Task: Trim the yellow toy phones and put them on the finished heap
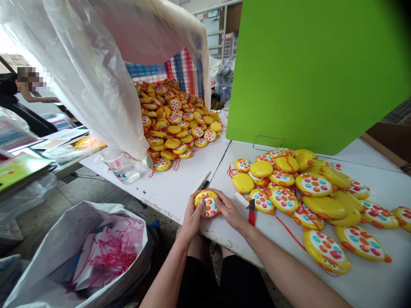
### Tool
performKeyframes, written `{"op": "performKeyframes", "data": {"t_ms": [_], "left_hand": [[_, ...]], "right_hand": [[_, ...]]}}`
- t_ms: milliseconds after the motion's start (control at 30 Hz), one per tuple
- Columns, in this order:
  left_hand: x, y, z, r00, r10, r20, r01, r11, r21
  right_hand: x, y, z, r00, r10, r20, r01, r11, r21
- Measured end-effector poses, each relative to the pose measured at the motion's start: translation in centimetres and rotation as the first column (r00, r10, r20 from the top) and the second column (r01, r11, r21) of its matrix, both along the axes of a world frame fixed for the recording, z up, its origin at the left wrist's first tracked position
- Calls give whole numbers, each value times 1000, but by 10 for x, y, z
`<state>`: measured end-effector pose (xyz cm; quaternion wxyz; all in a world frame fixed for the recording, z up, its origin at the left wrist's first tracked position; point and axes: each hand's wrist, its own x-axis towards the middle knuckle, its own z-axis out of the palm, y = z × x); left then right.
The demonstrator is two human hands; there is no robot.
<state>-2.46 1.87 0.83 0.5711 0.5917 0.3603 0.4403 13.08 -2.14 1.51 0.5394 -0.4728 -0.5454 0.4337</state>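
Both of my hands hold one yellow toy phone (208, 202) with coloured buttons at the near edge of the white table (180, 184). My left hand (192, 216) grips its left side, thumb on top. My right hand (228, 209) wraps its right side. A black marker (204, 185) lies just behind the toy. A red-handled tool (251, 212) lies right of my right hand.
A loose heap of the same yellow toys (308, 196) covers the table at right. A bigger pile (175, 122) spills from a clear plastic bag (96, 77). A green board (317, 72) stands behind. A white sack of pink strings (105, 252) sits on the floor. A plastic bottle (123, 164) lies nearby.
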Motion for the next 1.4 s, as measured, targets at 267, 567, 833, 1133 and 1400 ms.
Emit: {"op": "performKeyframes", "data": {"t_ms": [267, 567, 833, 1133, 1400], "left_hand": [[-1, 2, -1, 995, -18, 98, 23, 999, -46], [-5, 11, 3, 998, -58, -26, 61, 989, 136], [-56, 172, 27, 537, 590, -603, -136, 766, 628], [-77, 190, 9, 492, 598, -632, -222, 789, 573], [-52, 123, 22, 708, 565, -425, -366, 807, 464]], "right_hand": [[-4, -1, 3, 973, 72, -220, -96, 990, -99], [32, 9, 2, 831, -21, -556, -19, 998, -66], [2, 7, -8, 931, 184, -315, -249, 951, -181], [5, 8, -12, 948, 185, -261, -242, 947, -209], [-4, 2, -18, 996, 86, -28, -88, 994, -72]]}}
